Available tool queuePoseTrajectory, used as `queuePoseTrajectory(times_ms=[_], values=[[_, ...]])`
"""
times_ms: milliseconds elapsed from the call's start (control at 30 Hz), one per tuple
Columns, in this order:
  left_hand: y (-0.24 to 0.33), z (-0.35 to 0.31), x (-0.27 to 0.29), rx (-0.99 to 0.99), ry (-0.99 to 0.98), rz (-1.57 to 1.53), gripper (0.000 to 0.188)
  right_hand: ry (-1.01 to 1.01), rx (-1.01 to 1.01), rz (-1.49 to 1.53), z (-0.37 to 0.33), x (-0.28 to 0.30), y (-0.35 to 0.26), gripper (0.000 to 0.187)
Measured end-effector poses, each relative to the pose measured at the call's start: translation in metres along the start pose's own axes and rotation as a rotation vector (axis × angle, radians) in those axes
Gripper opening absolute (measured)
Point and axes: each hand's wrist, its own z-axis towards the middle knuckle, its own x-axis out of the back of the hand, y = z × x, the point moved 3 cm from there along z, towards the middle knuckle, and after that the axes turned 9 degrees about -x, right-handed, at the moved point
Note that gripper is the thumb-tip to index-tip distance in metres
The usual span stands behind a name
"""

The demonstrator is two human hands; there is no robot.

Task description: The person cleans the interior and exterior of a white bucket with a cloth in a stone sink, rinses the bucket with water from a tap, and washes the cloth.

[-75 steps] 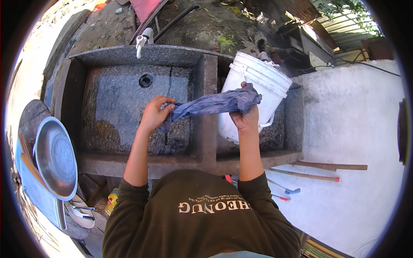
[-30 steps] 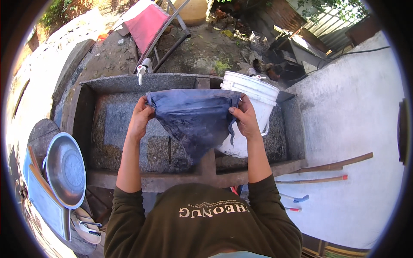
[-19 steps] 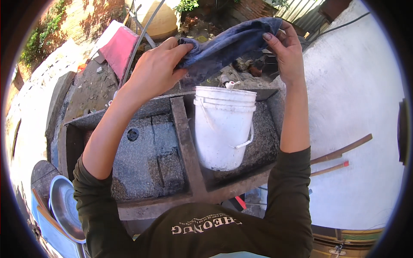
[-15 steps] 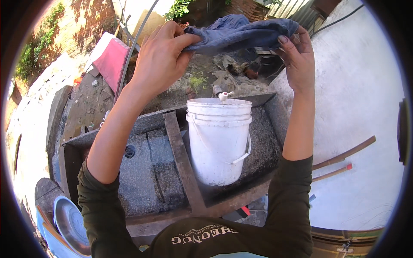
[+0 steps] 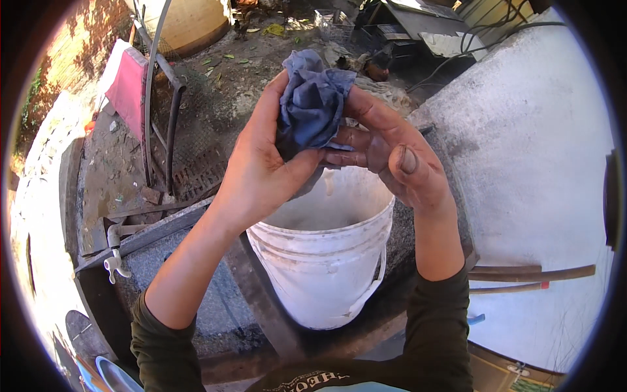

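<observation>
both hands bunch blue cloth (image 5: 312, 104) at frame centre-top: left hand (image 5: 264, 163) cupping, right hand (image 5: 385, 153) pressing; likely wringing over white bucket (image 5: 323, 261); next needs firm twist.

A single head-worn fisheye view looks steeply down and forward from close above the raised hands, forearms entering from the lower edge. The white bucket (image 5: 323, 261) fills the centre, the stone sink (image 5: 215, 307) lower left, and straight edges bend toward the dark circular rim.
</observation>
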Motion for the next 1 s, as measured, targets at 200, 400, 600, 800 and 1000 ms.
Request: queuePoseTrajectory(times_ms=[200, 400, 600, 800, 1000], values=[[-0.072, -0.026, 0.052, 0.151, 0.427, -0.290, 0.049, 0.372, -0.161, -0.982, -0.049, 0.059, 0.000, 0.032], [-0.069, -0.039, 0.115, -0.019, 0.584, -0.372, 0.030, 0.749, -0.154, -0.853, -0.116, 0.111, 0.045, 0.043], [-0.086, -0.055, 0.024, 0.228, -0.755, 0.162, 0.043, 0.952, -0.074, -0.870, -0.143, 0.097, 0.064, 0.064], [-0.098, -0.002, -0.037, 0.022, -0.535, 0.718, 0.030, 0.457, -0.043, -1.561, -0.111, 0.035, 0.061, 0.047], [-0.137, -0.008, -0.101, 0.141, -0.774, 1.007, 0.012, 0.432, 0.065, -1.476, -0.110, 0.031, 0.061, 0.033]])
